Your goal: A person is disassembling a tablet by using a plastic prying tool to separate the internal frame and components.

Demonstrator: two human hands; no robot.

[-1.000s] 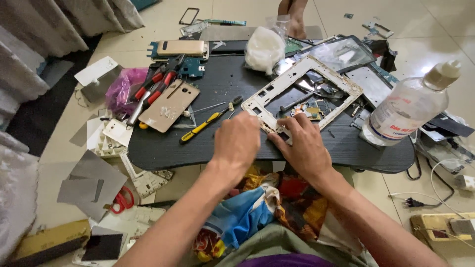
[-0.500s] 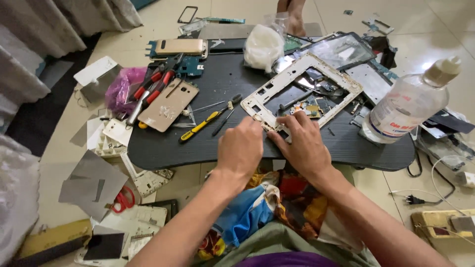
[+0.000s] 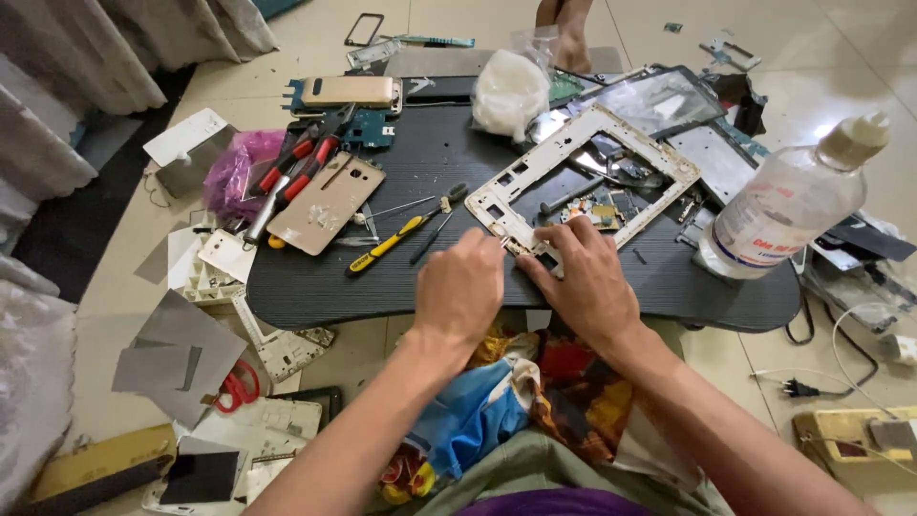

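Note:
A white tablet frame point(image 3: 569, 141) lies on the black low table point(image 3: 449, 287), with small circuit parts inside it. My left hand point(image 3: 460, 292) is curled at the frame's near corner, fingers pinched on something small that I cannot make out. My right hand point(image 3: 585, 279) rests beside it, fingertips pressing on the frame's near edge. A yellow-handled screwdriver point(image 3: 394, 243) lies just left of my left hand.
A gold phone back cover point(image 3: 325, 203), red-handled pliers point(image 3: 287, 172) and a phone point(image 3: 350, 92) lie at the left of the table. A clear plastic bottle point(image 3: 783, 203) stands at the right. A screen panel point(image 3: 661, 99) and white bag point(image 3: 510, 90) sit behind. Scrap parts and scissors point(image 3: 233, 388) litter the floor.
Both hands stay at the frame's near corner. The left hand has shifted slightly and curled tighter. The view has moved in a little.

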